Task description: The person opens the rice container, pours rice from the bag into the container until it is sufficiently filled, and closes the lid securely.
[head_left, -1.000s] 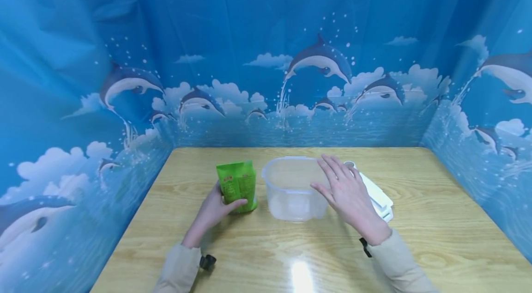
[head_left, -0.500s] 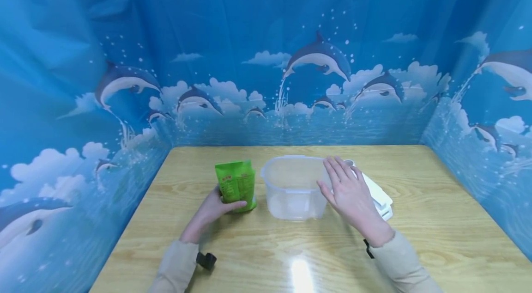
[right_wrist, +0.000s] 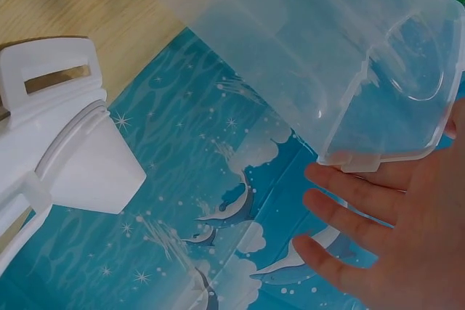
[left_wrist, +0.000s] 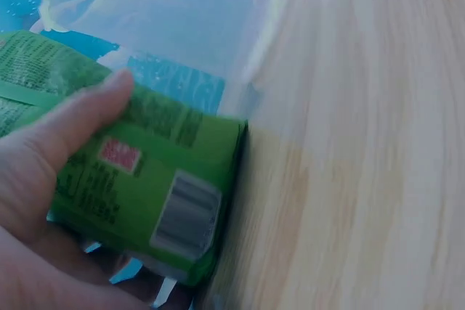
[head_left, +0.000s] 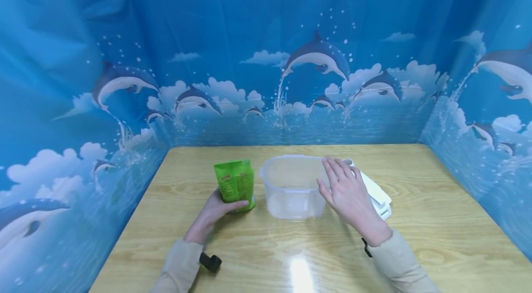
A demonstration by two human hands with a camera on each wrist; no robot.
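Note:
An upright green packet (head_left: 236, 185) with printed text stands left of centre in the head view. My left hand (head_left: 214, 209) grips its lower part, the thumb across the front; the left wrist view shows a barcode near the packet's bottom edge. To its right is a translucent plastic container (head_left: 294, 203), uncovered at the top. My right hand (head_left: 350, 195) is at the container's right side with fingers straight. In the right wrist view those fingers (right_wrist: 356, 234) lie by the container's rim; whether they press on it I cannot tell.
A white plastic object (head_left: 375, 196) with slotted handles lies on the wooden table (head_left: 432, 219), right of the container and partly behind my right hand. A blue dolphin-print curtain (head_left: 232, 52) encloses the table at the back and sides.
My right hand has shifted slightly to the right along the container's side, then stayed there. The left hand keeps its grip on the packet, its wrist turned slightly. The head view has drifted a little.

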